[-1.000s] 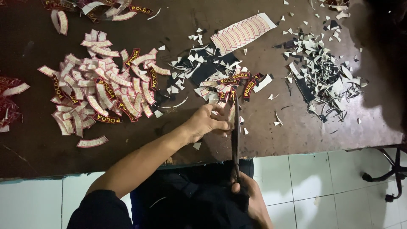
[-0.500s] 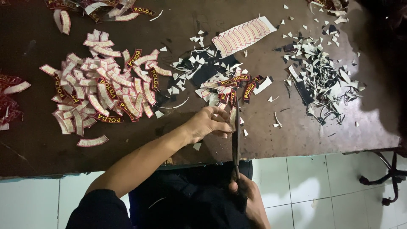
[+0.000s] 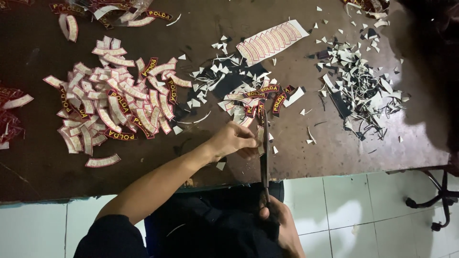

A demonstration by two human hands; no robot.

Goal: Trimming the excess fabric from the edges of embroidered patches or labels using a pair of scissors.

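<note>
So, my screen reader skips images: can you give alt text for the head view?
A person's left hand holds a small curved patch while the right hand cuts it with long scissors over a dark brown table. A pile of cut patches lies left, trimmings right.

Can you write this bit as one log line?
left hand: holds patch | right hand: scissors, blades at patch | left: patch pile

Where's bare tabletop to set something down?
Free: near edge left of the left hand, below the big patch pile; near edge right of the scissors, below the scrap heap. Crowded: middle, around the uncut sheet.
</note>
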